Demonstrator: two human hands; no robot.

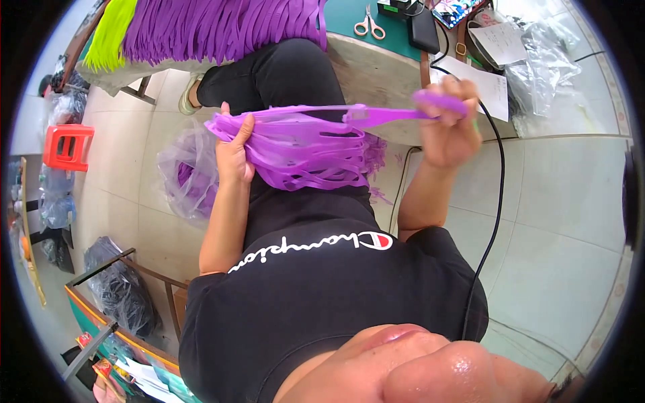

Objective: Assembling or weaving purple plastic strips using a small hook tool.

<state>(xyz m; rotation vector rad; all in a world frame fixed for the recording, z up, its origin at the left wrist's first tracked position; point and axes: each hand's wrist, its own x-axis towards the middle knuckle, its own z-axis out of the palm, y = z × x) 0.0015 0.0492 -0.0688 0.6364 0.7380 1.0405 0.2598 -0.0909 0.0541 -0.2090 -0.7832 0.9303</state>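
Across the lap (295, 74): purple strip bundle (302, 151), gathered end clasped in left hand (234, 151); single strip (393, 119) drawn sideways, gripped by right hand (451, 127). Remaining strips hang bunched, apparently not yet singled out.

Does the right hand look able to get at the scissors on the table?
Probably yes: the scissors lie uncovered on the green tabletop, with nothing visibly between them and the right hand, though it likely must release the purple strip first.

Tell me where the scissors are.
In the head view, the scissors lie near the top edge, right of centre, on the green tabletop, just left of a black device.
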